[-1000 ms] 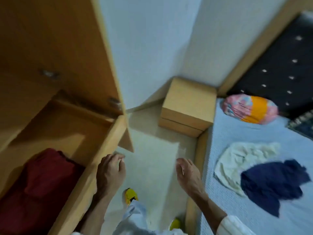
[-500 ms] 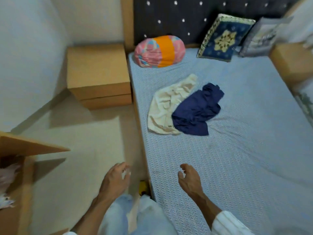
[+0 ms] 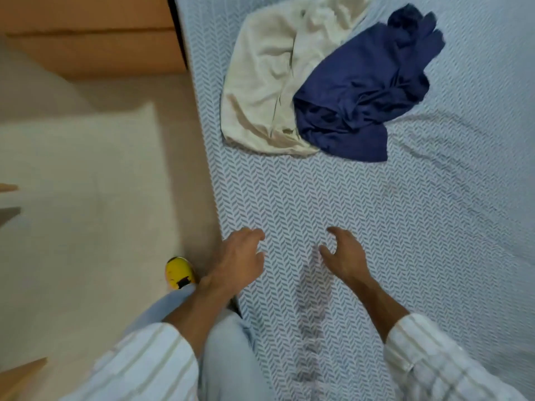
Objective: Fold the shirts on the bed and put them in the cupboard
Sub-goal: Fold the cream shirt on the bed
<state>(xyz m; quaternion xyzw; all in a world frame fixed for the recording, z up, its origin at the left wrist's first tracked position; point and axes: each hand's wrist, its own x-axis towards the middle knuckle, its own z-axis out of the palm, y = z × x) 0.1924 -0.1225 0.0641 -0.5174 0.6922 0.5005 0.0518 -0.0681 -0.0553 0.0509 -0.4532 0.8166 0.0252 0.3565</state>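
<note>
Two crumpled shirts lie on the bed [image 3: 376, 227], which has a light blue herringbone sheet. A cream shirt [image 3: 266, 79] sits near the bed's left edge. A navy shirt [image 3: 362, 91] overlaps its right side. My left hand [image 3: 237, 261] hovers over the bed's left edge, fingers apart and empty. Further right, over the sheet, my right hand [image 3: 344, 256] is also empty with its fingers curled apart. Both hands are well below the shirts and touch neither. The cupboard is almost out of view.
A wooden bedside cabinet [image 3: 95, 39] stands at the top left beside the bed. Pale floor [image 3: 86, 198] lies to the left. My yellow shoe [image 3: 179, 272] is by the bed's edge. Wooden corners [image 3: 20, 374] show at the left border.
The view has turned from the open cupboard with a red garment to the bed and come closer to the shirts. Both hands have moved over the sheet, still empty.
</note>
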